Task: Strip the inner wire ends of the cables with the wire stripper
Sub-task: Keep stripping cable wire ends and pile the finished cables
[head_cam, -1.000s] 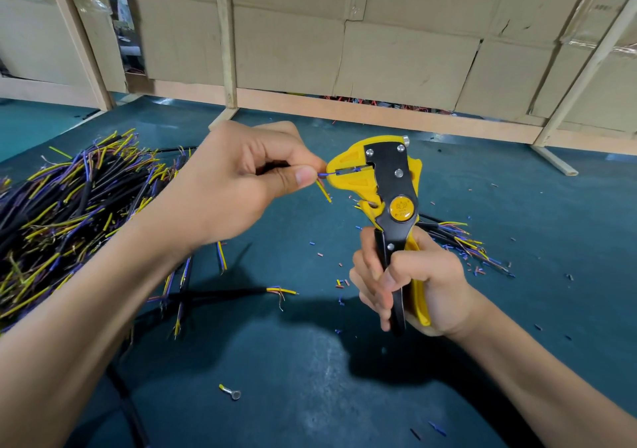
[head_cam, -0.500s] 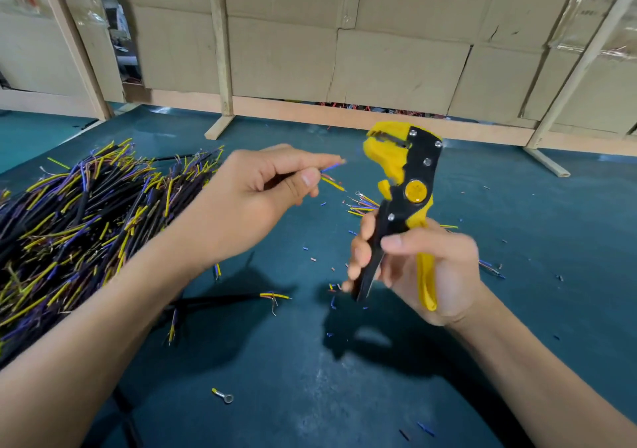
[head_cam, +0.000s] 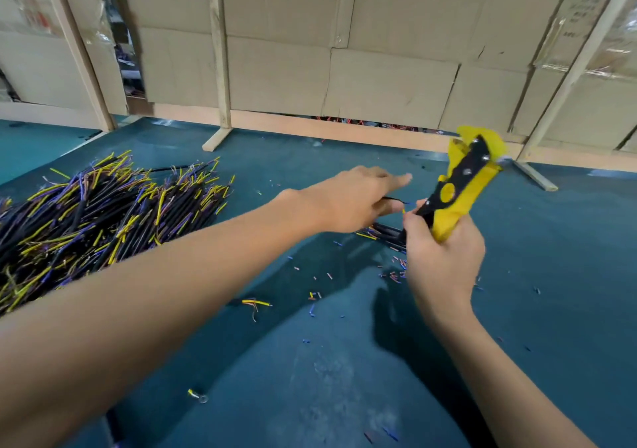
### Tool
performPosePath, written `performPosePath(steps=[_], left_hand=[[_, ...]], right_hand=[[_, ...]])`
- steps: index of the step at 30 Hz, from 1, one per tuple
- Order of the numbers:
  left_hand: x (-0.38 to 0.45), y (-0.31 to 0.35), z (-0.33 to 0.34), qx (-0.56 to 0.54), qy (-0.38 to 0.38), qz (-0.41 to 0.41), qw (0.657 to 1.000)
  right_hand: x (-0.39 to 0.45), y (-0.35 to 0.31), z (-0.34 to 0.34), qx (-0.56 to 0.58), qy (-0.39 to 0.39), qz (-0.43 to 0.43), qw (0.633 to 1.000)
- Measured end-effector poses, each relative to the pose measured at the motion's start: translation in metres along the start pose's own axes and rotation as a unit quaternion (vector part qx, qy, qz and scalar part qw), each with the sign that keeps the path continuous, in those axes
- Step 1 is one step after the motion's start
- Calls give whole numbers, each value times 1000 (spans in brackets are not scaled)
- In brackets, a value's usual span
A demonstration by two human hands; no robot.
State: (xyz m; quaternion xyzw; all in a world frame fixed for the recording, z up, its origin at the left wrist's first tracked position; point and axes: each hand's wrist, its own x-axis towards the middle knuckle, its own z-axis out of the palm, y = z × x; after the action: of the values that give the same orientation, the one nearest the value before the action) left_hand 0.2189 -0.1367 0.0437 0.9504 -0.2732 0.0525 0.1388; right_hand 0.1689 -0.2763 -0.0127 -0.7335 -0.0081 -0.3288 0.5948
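The left hand [head_cam: 348, 203] has reached toward the worktop's far edge, pinching a thin, bendy cable [head_cam: 393, 200]; hold near its end. The right hand [head_cam: 444, 254] grips the wire stripper [head_cam: 462, 185].

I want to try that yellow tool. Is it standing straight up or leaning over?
Leaning. The wire stripper tilts up and to the right, its head pointing toward the cardboard wall, while the right hand grips its handles low down.

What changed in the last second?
The left hand pulled its cable out of the stripper and reached toward the small cable pile. The right hand tilted the stripper away right, still gripping it. The big pile stayed.
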Motion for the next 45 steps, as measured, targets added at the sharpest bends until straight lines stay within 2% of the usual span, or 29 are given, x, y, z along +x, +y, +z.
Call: performPosePath(steps=[2, 4, 5, 7, 9, 10, 13, 15, 16, 18, 20, 24, 26, 31, 37, 45], left_hand=[[-15, -9, -9, 4, -18, -46, 999], [-46, -23, -25, 30, -107, -98, 989], [-66, -30, -35, 46, -181, -135, 973], [-106, -37, -52, 104, -335, -191, 917], [-136, -37, -53, 151, -405, -203, 879], [-146, -37, -49, 151, -403, -199, 881], [-158, -34, -39, 107, -349, -174, 915], [-158, -34, -41, 89, -282, -152, 943], [-156, -34, -42, 60, -225, -141, 962], [-149, -30, -43, -87, -76, -120, 986], [-140, -24, -40, -219, 60, -90, 970], [-128, -17, -7, -205, 220, -43, 953], [-129, -19, 14, -217, 253, -40, 942], [-140, -26, 34, -222, 282, -12, 933], [-145, -24, 34, -243, 327, -11, 913], [-146, -22, 33, -255, 325, -14, 911]], right_hand=[[-3, 2, 0, -69, -17, -40, 997], [-3, 1, 1, -127, -10, -63, 990], [-2, 0, 1, -145, -2, -68, 987], [-2, -2, 2, -160, 8, -74, 984], [-3, -3, 2, -163, -1, -84, 983], [-4, -3, 2, -165, -9, -88, 982], [-9, -6, 4, -165, -37, -96, 981], [-13, -7, 5, -155, -63, -102, 981], [-15, -7, 6, -138, -83, -91, 983], [-18, -9, 6, -69, -139, -42, 987], [-18, -14, 7, 22, -197, 12, 980], [-18, -16, 12, 231, -263, 166, 922], [-20, -15, 13, 279, -278, 194, 898], [-19, -14, 14, 328, -327, 183, 867], [-24, -16, 15, 313, -326, 166, 877], [-27, -14, 18, 304, -337, 151, 878]])
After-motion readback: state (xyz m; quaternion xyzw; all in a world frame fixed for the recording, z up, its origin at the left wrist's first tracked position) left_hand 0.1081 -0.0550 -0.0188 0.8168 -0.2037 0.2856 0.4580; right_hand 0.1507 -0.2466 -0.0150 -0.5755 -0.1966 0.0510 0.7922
